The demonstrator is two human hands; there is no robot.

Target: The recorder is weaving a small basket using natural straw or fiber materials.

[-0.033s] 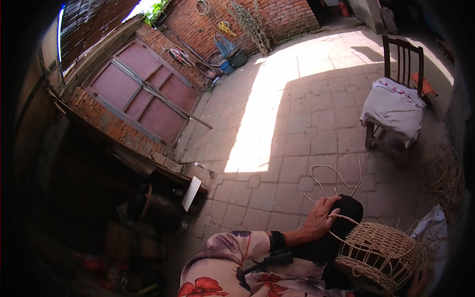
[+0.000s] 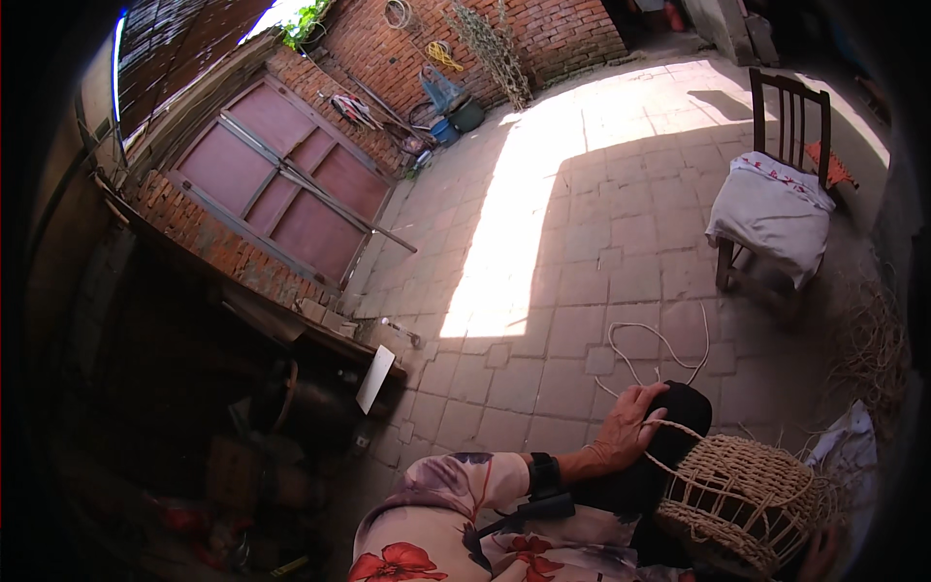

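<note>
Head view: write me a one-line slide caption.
Cord runs from the left hand, resting on a dark-clad knee, to an openwork woven basket in a paved courtyard.

At two o'clock stands a dark chair (image 2: 790, 84), which bears a white cloth (image 2: 771, 211). At ten is a pink door (image 2: 315, 215), at twelve a blue bucket (image 2: 444, 132).

Near right, the basket (image 2: 747, 464) is straw-tan, close weave beside open lattice; the sleeve (image 2: 417, 509) to its left is pale pink with red and purplish flowers (image 2: 398, 563). Farther right, a dark brown chair (image 2: 758, 116) wears off-white cloth (image 2: 771, 213) marked red; far left, the gate (image 2: 305, 218) is dusty pink, the brick wall (image 2: 567, 39) orange-red.
</note>
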